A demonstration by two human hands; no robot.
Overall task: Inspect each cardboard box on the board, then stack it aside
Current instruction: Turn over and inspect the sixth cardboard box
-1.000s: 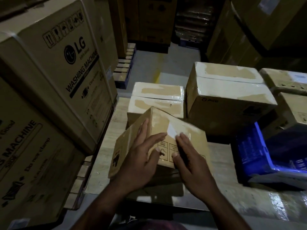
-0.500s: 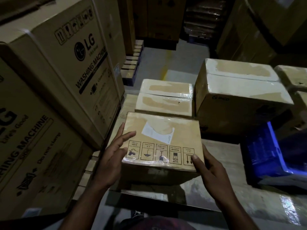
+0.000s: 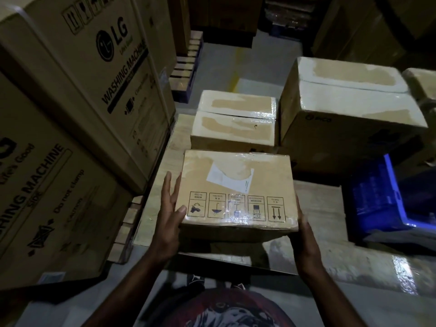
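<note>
The small brown cardboard box with a torn white label (image 3: 236, 187), tilted a second ago, was now level over the pale wooden board (image 3: 165, 166), so its inspection seemed nearly done. The left hand (image 3: 169, 215) pressed its side with straight fingers; the right hand (image 3: 304, 225) supported the other side, fingers hidden.

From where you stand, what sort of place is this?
Most likely a warehouse or stockroom: tall LG washing machine cartons stacked at the left, taped cardboard boxes on a board, wooden pallets on a concrete floor.
</note>
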